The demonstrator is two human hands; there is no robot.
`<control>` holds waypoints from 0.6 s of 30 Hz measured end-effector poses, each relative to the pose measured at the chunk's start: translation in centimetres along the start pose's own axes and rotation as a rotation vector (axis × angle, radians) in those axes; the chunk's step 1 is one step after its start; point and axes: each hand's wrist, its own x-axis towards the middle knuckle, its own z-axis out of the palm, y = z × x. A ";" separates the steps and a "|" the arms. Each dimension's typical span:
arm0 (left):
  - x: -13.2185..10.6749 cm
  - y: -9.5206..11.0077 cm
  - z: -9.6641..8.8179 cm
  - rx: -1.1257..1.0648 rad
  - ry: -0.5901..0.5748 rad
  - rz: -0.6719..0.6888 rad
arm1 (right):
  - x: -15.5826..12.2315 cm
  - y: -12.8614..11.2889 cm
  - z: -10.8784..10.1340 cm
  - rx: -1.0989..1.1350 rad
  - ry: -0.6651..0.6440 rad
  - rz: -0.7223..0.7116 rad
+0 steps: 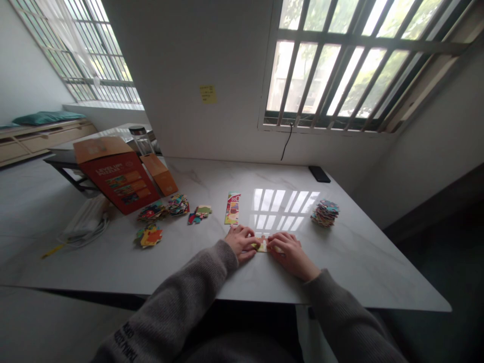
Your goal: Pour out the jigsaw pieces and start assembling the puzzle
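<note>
Both hands rest on the white marble table [340, 267] near its front edge, pressed together over small yellowish puzzle pieces [262, 246]. My left hand [242, 243] has its fingers curled onto the pieces from the left. Fingers bent, my right hand [290, 252] covers them from the right. Just beyond the hands lies a narrow strip of joined puzzle pieces [232, 207]. A stack of loose pieces [324, 212] stands to the right. Several small heaps of colourful pieces [166, 209] lie to the left.
An open orange puzzle box [119, 176] stands at the table's left, with a clear jar [142, 138] behind it. White packaging [85, 222] lies at the left edge. A black phone [319, 174] lies by the wall under the barred window. A yellow note [208, 94] sticks to the wall.
</note>
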 end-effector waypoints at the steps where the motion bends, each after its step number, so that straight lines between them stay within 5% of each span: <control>1: 0.0 0.0 0.0 0.002 0.000 0.003 | 0.0 0.0 0.0 0.008 0.000 -0.001; 10: 0.1 0.2 0.3 -0.030 -0.013 -0.008 | -1.9 0.9 -1.1 -0.025 0.168 0.078; 18: 0.1 0.3 0.1 -0.048 -0.021 0.012 | -4.6 -1.3 -1.2 -0.248 -0.027 0.056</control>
